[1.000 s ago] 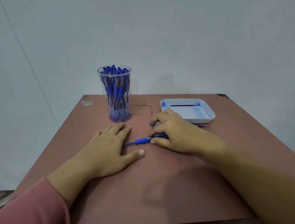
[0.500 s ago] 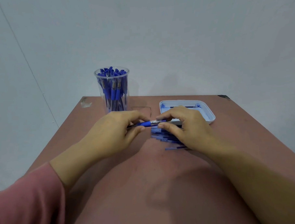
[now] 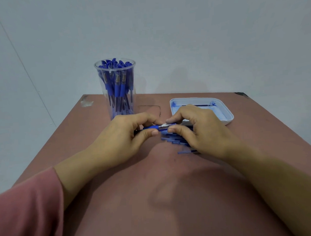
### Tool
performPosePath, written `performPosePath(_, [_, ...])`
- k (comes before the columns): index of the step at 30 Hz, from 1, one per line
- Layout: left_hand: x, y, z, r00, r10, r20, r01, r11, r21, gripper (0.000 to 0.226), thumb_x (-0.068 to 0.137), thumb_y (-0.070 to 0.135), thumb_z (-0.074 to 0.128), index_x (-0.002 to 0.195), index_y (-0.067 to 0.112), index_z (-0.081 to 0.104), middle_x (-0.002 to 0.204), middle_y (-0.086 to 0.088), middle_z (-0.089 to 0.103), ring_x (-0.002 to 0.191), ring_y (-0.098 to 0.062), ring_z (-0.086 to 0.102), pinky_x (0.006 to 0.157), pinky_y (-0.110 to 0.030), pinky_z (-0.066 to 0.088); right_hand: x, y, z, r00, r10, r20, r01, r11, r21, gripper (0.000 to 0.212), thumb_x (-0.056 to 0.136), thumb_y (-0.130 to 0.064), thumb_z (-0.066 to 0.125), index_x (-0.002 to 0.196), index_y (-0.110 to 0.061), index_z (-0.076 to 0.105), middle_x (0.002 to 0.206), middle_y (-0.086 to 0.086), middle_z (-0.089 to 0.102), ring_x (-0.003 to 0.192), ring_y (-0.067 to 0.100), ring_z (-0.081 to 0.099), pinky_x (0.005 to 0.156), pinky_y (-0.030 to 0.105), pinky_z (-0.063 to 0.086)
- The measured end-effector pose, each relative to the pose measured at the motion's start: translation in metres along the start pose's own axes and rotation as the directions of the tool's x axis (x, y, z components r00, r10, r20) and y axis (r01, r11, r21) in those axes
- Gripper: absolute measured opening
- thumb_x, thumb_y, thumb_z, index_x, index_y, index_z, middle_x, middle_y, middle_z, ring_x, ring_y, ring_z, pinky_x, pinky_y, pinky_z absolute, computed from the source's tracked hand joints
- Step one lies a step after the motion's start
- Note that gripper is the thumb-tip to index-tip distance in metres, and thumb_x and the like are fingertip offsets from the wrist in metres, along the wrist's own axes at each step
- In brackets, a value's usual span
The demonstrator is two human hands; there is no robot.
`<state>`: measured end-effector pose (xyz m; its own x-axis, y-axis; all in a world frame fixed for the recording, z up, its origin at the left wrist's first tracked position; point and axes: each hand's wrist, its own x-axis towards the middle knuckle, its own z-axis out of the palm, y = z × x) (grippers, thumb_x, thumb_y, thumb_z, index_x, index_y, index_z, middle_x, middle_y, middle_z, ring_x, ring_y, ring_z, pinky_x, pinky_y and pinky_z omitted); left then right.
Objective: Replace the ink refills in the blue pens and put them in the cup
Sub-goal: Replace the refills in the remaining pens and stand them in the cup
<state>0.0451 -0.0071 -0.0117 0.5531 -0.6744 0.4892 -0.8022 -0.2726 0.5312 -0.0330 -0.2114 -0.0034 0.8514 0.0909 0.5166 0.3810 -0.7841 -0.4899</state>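
Thumb and forefinger of the left hand (image 3: 120,137) pinch the blue grip of a blue pen (image 3: 152,127), the other fingers curled round its barrel, while the thumb and forefinger of the right hand (image 3: 201,132) close on the silvery tip section at the pen's other end. The pen lies level between the two hands, lifted clear of the table (image 3: 154,198), near its middle. Just beneath the right hand, a loose heap of thin blue refills (image 3: 175,140) rests on the reddish-brown tabletop, partly hidden by the palm and fingers. Beyond that hand stands a shallow white tray (image 3: 225,113), smeared with blue ink, with one thin refill lying along its far side. Behind the left hand, toward the far left of the table, a clear cup (image 3: 115,66) stands upright, packed with blue pens. A pink sleeve (image 3: 25,212) covers the left forearm at the lower left; the right forearm is bare. A plain pale wall (image 3: 183,36) fills the background.
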Motion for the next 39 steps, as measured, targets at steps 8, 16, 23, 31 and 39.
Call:
performPosePath(8, [-0.002,0.003,-0.004,0.997,-0.049,0.059,0.056,0.993,-0.105,0.023,0.091,0.019,0.064,0.108,0.034,0.070,0.076,0.015,0.068,0.063,-0.005,0.059,0.062,-0.008,0.039,0.000,-0.001,-0.001,0.998,-0.054,-0.013,0.054,0.997,-0.054,0.013,0.084,-0.026,0.062,0.093,-0.021,0.069,0.088,-0.002,0.067,0.082,0.009,0.057,0.073,0.024,0.044])
performPosePath(16, [-0.001,0.007,-0.011,0.986,-0.056,0.156,0.089,0.973,-0.215,0.022,0.093,0.013,0.061,0.106,0.026,0.072,0.073,0.006,0.068,0.064,-0.001,0.057,0.066,-0.009,0.040,0.000,-0.005,-0.004,0.972,-0.229,-0.049,0.220,0.965,-0.145,0.011,0.083,-0.013,0.066,0.092,-0.009,0.070,0.086,-0.006,0.066,0.081,0.008,0.055,0.074,0.015,0.044])
performPosePath(23, [0.000,0.009,-0.017,0.971,-0.048,0.233,0.119,0.947,-0.298,0.023,0.094,0.017,0.058,0.108,0.029,0.071,0.073,0.004,0.066,0.060,-0.004,0.055,0.063,-0.012,0.042,-0.001,-0.009,-0.008,0.954,-0.297,-0.031,0.287,0.941,-0.178,0.011,0.083,-0.012,0.066,0.092,-0.005,0.070,0.085,-0.011,0.060,0.079,0.008,0.055,0.073,0.015,0.044])
performPosePath(31, [-0.005,0.002,-0.020,0.999,-0.030,-0.018,0.031,0.999,0.042,0.021,0.089,0.016,0.067,0.106,0.024,0.074,0.067,0.028,0.062,0.063,0.011,0.056,0.062,-0.002,0.036,-0.002,0.007,-0.015,0.981,0.190,0.039,-0.192,0.978,0.078,0.018,0.088,-0.019,0.068,0.078,-0.033,0.063,0.084,-0.016,0.071,0.085,0.001,0.065,0.082,0.022,0.050])
performPosePath(39, [-0.005,-0.002,-0.022,0.997,0.017,-0.079,-0.010,0.996,0.086,0.018,0.082,0.031,0.072,0.099,0.027,0.069,0.083,0.021,0.068,0.078,0.003,0.064,0.068,-0.012,0.049,0.001,-0.004,-0.009,0.978,0.051,0.201,-0.040,0.997,-0.059,0.012,0.084,-0.031,0.072,0.081,-0.040,0.065,0.083,-0.027,0.064,0.093,-0.001,0.056,0.080,0.014,0.043])
